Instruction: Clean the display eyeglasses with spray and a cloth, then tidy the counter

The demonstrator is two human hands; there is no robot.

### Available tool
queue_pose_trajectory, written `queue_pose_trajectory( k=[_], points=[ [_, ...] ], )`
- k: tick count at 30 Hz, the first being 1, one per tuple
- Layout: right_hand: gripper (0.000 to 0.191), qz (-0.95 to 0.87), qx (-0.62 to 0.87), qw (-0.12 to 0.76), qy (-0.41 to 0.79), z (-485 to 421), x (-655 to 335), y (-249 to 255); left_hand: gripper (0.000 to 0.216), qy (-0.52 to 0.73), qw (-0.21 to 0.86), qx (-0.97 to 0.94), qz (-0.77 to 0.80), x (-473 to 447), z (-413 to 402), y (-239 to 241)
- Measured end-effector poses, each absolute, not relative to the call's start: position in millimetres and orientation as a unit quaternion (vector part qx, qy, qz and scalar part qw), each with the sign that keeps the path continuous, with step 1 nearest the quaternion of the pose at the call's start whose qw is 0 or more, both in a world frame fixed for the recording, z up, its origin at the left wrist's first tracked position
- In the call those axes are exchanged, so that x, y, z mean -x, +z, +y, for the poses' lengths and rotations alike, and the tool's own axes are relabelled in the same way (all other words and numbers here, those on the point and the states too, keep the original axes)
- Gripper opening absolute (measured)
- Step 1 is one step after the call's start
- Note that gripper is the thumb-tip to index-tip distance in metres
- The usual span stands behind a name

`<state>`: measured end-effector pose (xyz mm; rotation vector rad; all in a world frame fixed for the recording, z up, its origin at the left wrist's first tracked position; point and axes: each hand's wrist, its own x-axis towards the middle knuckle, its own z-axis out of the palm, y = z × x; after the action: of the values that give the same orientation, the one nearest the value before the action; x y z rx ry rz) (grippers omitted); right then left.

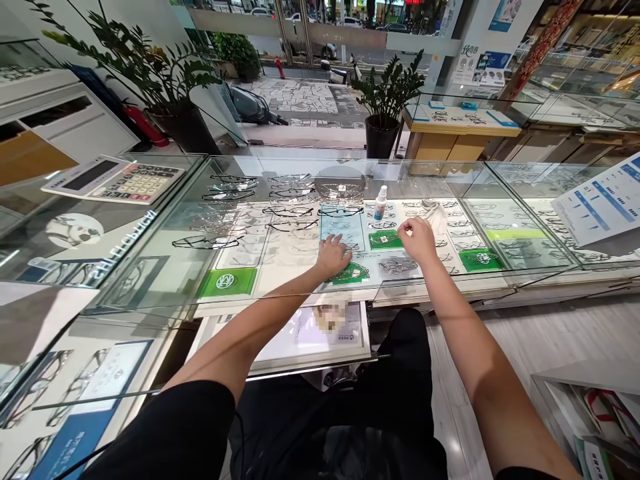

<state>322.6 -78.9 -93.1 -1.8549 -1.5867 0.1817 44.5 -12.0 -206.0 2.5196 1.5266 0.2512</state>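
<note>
My left hand (334,257) lies flat on the glass counter with its fingers spread. Its fingertips rest over a light blue sheet (342,230). Beyond that sheet is a pair of eyeglasses (341,213). My right hand (419,239) is raised a little above the glass, thumb and fingers pinched together. Whatever is in the pinch, if anything, is too small to make out. Close behind this hand lies a pale cloth (436,217). A white spray bottle (381,203) stands upright to its left. A green card (384,239) shows between my hands.
Rows of eyeglasses (293,212) sit on the counter's left half. A calculator (117,180) lies at the far left. Below the counter's front edge, a drawer (367,330) is pulled out near my lap. A printed stand-up card (603,200) is on the right.
</note>
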Motion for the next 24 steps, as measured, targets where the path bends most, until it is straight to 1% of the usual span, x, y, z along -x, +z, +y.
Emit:
queue_pose_trajectory(
  k=[3,4,6,9,12,13,15,17,21,24],
  points=[
    [0.013,-0.612,0.703,0.356,0.07,-78.0,-324.2,-93.8,0.041,0.128,0.072,-0.853,0.501,-46.2,-40.3,-185.6],
    [0.017,-0.613,0.698,0.363,0.068,-77.5,-325.1,-94.3,0.037,0.127,0.074,-0.86,0.489,-45.6,-52.8,-177.3],
    [0.023,-0.614,0.688,0.38,0.068,-76.9,-327.0,-95.4,0.025,0.084,0.098,-0.883,0.451,-41.9,-81.2,-159.0],
    [0.024,-0.613,0.669,0.413,0.078,-77.1,-329.5,-96.3,0.007,-0.003,0.183,-0.906,0.381,-30.7,-128.2,-129.2],
    [0.025,-0.603,0.66,0.44,0.088,-78.9,-330.7,-95.6,0.009,-0.06,0.329,-0.883,0.329,-16.7,-171.2,-97.3],
    [0.026,-0.6,0.659,0.445,0.091,-79.5,-330.9,-95.1,0.011,-0.059,0.359,-0.876,0.315,-12.3,-182.2,-86.3],
    [0.027,-0.596,0.658,0.451,0.092,-80.5,-330.8,-94.1,0.013,-0.04,0.386,-0.875,0.291,-4.1,-196.2,-64.3],
    [0.026,-0.594,0.659,0.453,0.09,-80.9,-330.2,-93.1,0.013,-0.014,0.375,-0.884,0.28,3.8,-197.9,-43.2],
    [0.024,-0.588,0.671,0.444,0.089,-80.2,-328.5,-91.4,0.015,0.04,0.297,-0.903,0.307,19.2,-167.1,-9.6],
    [0.025,-0.588,0.683,0.424,0.087,-78.6,-328.1,-90.7,0.026,0.07,0.211,-0.902,0.369,27.6,-123.4,8.6]
  ],
)
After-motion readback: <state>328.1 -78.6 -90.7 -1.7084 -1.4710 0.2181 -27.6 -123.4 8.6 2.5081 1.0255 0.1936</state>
